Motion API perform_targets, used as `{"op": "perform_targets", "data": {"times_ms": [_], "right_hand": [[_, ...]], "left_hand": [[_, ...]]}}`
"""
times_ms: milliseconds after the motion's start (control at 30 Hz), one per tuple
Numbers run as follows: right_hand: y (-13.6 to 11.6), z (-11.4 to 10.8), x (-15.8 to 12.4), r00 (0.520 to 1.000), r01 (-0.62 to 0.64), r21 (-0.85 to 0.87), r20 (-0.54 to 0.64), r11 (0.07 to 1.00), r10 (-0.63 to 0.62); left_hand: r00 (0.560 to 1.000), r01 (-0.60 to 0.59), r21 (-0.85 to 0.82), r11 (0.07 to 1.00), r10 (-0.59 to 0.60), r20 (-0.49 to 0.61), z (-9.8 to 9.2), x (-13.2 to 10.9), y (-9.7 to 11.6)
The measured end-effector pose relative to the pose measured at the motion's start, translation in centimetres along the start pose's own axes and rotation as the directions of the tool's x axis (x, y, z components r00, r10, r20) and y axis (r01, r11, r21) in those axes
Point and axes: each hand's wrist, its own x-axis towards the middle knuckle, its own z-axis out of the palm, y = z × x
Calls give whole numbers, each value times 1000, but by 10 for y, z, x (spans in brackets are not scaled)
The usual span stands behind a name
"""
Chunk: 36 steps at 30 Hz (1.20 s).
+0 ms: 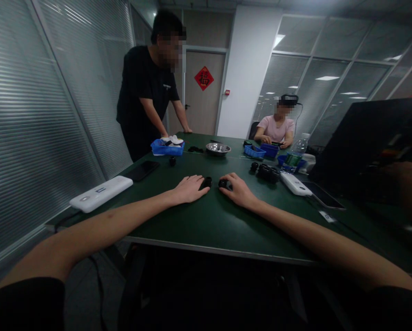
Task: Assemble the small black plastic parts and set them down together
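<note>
My left hand (189, 189) rests low over the green table with its fingers stretched forward. Between its thumb and forefinger sits a small black rounded part (208, 181), partly hidden by the hand. Facing it across a short gap, my right hand (239, 190) is curled, its thumb and fingers closed around another small black round part (222, 183). The two parts are apart. What kind of part they are is too dark to make out.
Ahead stand a steel bowl (218, 148), a blue basket (167, 146) and more black parts (268, 172). White power banks (101, 193) and phones lie on both sides; a bottle (294, 154) and dark monitor (367, 138) stand right. One person stands, another sits across the table.
</note>
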Motion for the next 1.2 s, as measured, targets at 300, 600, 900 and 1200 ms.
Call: {"op": "perform_targets", "data": {"times_ms": [300,600,900,1200], "right_hand": [[-1,-1,0,998,-69,102,14,992,68],[3,3,2,997,-14,-63,76,998,19],[10,6,3,993,-86,-67,77,994,91],[14,9,4,992,-93,-61,82,994,98]], "left_hand": [[1000,-4,4,1000,4,7,0,1,-1],[1000,-19,14,1000,19,-17,0,0,0],[1000,-7,7,1000,7,3,-3,-1,2],[1000,-5,-12,1000,5,12,-5,-3,3]]}}
